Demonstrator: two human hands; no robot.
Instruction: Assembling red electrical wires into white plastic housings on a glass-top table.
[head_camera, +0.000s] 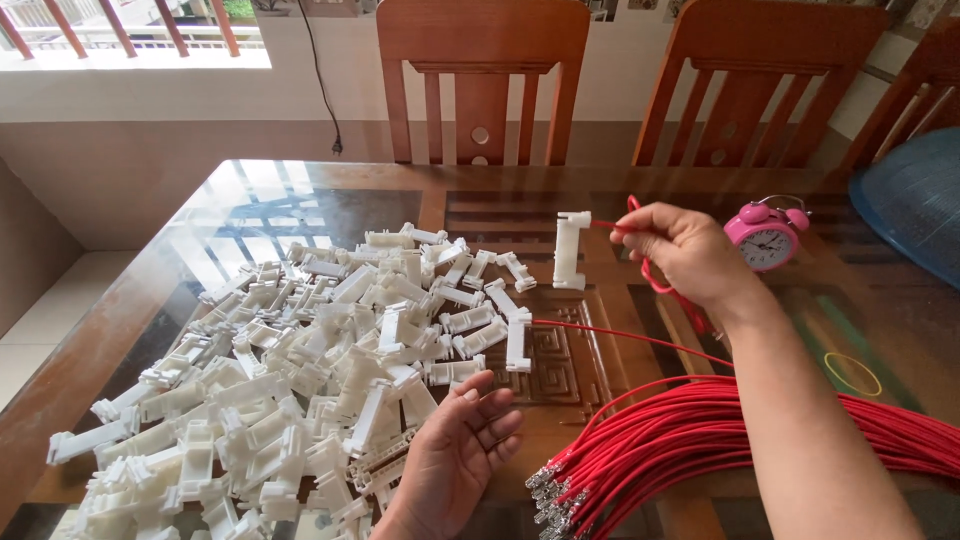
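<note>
My right hand (680, 250) is raised over the table and pinches a red wire (655, 282) that loops below the fingers. A white plastic clip (570, 250) hangs upright on that wire's end, just left of the hand. My left hand (460, 440) rests palm up at the near edge of a big pile of white plastic clips (300, 370), fingers loosely apart and holding nothing. A second white clip (517, 345) lies on the table with another red wire (630, 338) running out of it to the right.
A bundle of red wires (700, 440) with metal terminals lies at the near right. A pink alarm clock (767, 234) stands behind my right hand. A yellow rubber band (852, 373) lies at the right, a blue mesh cover (915, 200) beyond. Wooden chairs (482, 80) stand behind the glass-topped table (380, 200).
</note>
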